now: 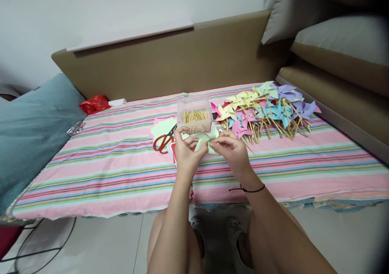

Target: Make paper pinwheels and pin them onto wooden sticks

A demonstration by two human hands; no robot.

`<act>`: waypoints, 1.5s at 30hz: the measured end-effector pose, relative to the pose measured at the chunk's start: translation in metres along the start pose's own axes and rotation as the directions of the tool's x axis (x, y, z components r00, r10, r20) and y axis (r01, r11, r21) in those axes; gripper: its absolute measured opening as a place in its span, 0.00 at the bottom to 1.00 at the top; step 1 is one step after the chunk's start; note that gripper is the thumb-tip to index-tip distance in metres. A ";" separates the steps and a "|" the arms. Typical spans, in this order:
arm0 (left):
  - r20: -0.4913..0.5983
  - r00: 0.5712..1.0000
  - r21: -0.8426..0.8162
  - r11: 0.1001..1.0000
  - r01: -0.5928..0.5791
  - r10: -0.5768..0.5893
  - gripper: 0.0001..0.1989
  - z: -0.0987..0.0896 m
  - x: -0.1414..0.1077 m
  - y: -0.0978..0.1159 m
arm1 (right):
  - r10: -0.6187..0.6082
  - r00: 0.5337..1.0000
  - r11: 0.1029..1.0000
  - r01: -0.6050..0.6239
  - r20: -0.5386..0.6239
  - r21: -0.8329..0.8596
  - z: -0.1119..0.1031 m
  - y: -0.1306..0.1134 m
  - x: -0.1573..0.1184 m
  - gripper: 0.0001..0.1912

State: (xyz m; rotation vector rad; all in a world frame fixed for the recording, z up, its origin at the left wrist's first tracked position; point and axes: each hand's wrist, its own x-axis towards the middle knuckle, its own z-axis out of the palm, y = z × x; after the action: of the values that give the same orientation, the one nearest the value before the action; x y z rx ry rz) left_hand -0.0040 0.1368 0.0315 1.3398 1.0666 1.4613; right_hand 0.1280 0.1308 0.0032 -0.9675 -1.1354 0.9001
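In front of the clear plastic box (194, 105), the left hand (186, 150) and right hand (233, 147) both grip a curled pale green paper (200, 141) between closed fingertips. Left of the box lie red-handled scissors (165, 139), with pale green sheets (161, 127) just beyond them. The box contains wooden sticks (196, 116). Right of it lies a pile of stick-mounted pinwheels (269, 111); well left, a red plastic bag (95, 104).

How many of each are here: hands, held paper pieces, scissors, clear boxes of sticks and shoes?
Hands: 2 (left hand, right hand)
Pale green paper, held: 1
Scissors: 1 pair
Clear box of sticks: 1
Shoes: 2 (left shoe, right shoe)
Total: 7, scissors counted as one
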 end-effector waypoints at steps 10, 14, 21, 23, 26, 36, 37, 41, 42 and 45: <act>-0.012 1.000 0.013 1.000 0.025 -0.025 0.28 0.000 -0.001 0.000 | 0.037 0.999 0.999 -0.036 0.010 -0.040 -0.002 -0.002 0.002 0.04; -0.009 1.000 -0.005 1.000 0.026 -0.027 0.28 0.000 -0.001 -0.001 | 0.032 0.999 0.998 -0.031 0.016 -0.059 -0.004 -0.003 0.003 0.06; -0.006 1.000 0.014 1.000 0.022 -0.022 0.28 0.000 -0.001 -0.003 | 0.048 0.999 0.998 -0.048 -0.010 -0.038 -0.003 0.000 0.002 0.08; -0.010 1.000 0.018 0.999 0.026 -0.026 0.28 0.000 -0.001 -0.004 | 0.063 0.998 0.998 -0.063 -0.014 -0.004 -0.002 -0.001 0.001 0.08; -0.008 0.999 0.015 0.999 0.032 -0.032 0.28 0.000 -0.001 -0.005 | 0.067 0.998 0.997 -0.066 -0.011 0.040 0.000 -0.003 0.001 0.10; -0.005 0.998 0.002 0.998 0.056 -0.056 0.28 0.001 -0.002 -0.001 | 0.179 0.982 0.964 -0.164 -0.054 0.211 0.004 -0.004 -0.001 0.41; -0.005 0.998 -0.003 0.998 0.060 -0.060 0.28 0.002 -0.002 -0.001 | 0.188 0.981 0.957 -0.174 -0.040 0.232 0.004 -0.005 -0.001 0.45; -0.005 0.997 -0.033 0.997 0.073 -0.073 0.28 0.002 -0.003 -0.001 | 0.218 0.975 0.939 -0.218 0.027 0.267 0.002 -0.008 -0.001 0.53; -0.002 0.997 -0.042 0.996 0.080 -0.080 0.29 0.002 -0.003 -0.001 | 0.222 0.975 0.937 -0.222 0.032 0.268 0.001 -0.009 -0.001 0.54; 0.008 0.995 -0.058 0.993 0.104 -0.104 0.29 0.001 -0.003 0.000 | 0.214 0.976 0.941 -0.215 0.032 0.262 0.001 -0.010 -0.001 0.55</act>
State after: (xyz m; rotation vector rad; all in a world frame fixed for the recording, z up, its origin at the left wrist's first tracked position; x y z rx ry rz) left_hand -0.0025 0.1340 0.0309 1.2283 1.0674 1.4011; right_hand 0.1281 0.1262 0.0123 -0.8789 -0.8946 1.1978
